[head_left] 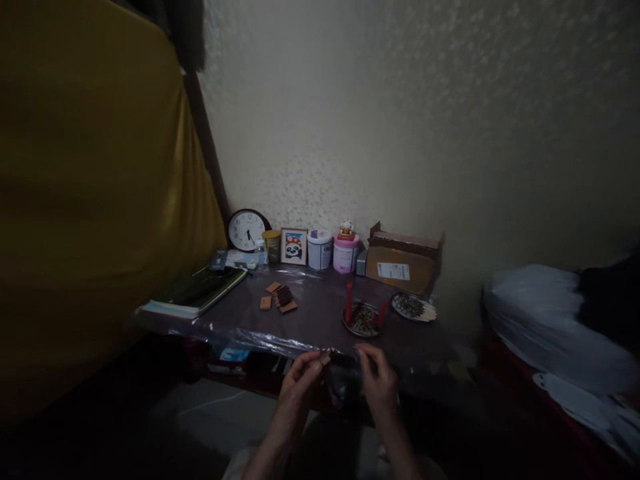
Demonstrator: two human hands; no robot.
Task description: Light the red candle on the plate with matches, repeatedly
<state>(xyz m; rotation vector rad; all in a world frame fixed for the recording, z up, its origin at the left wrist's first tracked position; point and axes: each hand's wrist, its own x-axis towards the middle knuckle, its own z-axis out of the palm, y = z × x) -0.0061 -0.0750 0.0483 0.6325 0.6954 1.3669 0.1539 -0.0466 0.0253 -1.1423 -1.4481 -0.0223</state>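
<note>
My left hand (301, 378) is in front of the table's near edge, its thumb and fingers pinched on a small tan piece (326, 359). The dim light hides what kind of piece it is. To its right, my right hand (379, 379) has its thumb and forefinger drawn together, and whatever they may hold is too small to make out. On the table, flat tan square pieces (265, 303) lie around a dark brown ridged stack (283, 295). Beyond my right hand, a round plate (356, 331) holds small bits and two red, candle-like sticks (349, 303).
A second plate (400, 315) carries dark bits and pale sticks. Along the wall stand a clock (246, 230), a framed panda picture (293, 247), a white tub (319, 250), a pink tub (345, 255) and a cardboard box (400, 263). Books (195, 297) lie left; clear plastic covers the table (315, 323).
</note>
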